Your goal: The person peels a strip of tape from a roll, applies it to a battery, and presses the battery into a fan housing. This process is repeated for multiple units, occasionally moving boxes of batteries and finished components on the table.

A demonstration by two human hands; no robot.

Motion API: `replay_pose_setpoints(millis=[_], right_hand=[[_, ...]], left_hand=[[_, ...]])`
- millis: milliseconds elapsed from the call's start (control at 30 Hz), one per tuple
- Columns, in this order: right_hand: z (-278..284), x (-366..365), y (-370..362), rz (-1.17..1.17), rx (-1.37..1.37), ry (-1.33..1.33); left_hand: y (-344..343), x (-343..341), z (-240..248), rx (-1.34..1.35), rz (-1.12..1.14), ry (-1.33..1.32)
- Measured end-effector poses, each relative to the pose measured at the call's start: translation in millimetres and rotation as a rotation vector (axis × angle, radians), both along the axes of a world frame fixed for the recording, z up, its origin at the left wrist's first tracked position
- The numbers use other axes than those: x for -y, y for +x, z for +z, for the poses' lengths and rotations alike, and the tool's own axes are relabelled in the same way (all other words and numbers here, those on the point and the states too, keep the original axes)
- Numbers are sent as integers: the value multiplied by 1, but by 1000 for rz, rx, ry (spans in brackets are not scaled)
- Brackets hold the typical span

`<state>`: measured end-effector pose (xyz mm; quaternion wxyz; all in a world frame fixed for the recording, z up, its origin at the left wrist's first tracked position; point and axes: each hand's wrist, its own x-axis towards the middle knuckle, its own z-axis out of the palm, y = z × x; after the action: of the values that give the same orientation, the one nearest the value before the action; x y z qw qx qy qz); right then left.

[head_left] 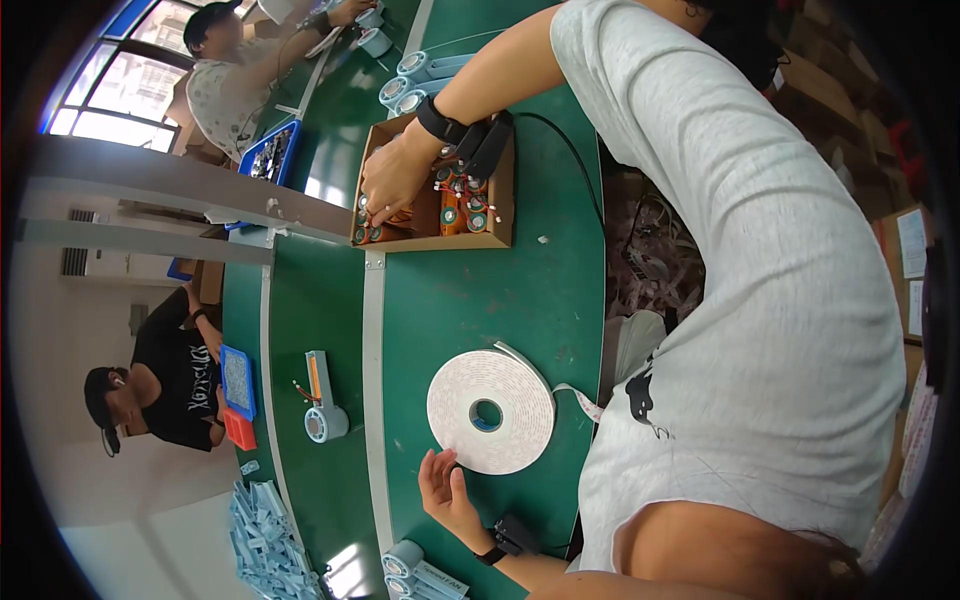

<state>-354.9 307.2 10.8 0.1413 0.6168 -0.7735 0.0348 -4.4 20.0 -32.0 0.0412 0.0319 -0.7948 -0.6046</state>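
In the head view, the right hand (395,178) reached into a cardboard box (425,246) of orange battery packs (454,217), its fingertips down among them, though whether they gripped one could not be told. The left hand (455,503), empty with fingers loosely spread, lay just beside a white tape roll (523,432) on the green table (480,305).

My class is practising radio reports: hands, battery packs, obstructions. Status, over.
Right hand in cardboard box, grip unclear. Left hand open beside white roll. Orange battery packs inside box. Roll's loose strip trails off, clear of both hands.
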Motion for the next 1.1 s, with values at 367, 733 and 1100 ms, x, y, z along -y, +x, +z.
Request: replay_pose_setpoints(millis=[367,733,1100], right_hand=[[43,-1,7,5,39,38],[135,42,77,44,304,-350],[-8,62,99,-157,206,-32]], left_hand=[[4,-5,8,-54,11,-62],[12,-60,11,-163,-359,-974],[47,34,-8,-318,202,-812]])
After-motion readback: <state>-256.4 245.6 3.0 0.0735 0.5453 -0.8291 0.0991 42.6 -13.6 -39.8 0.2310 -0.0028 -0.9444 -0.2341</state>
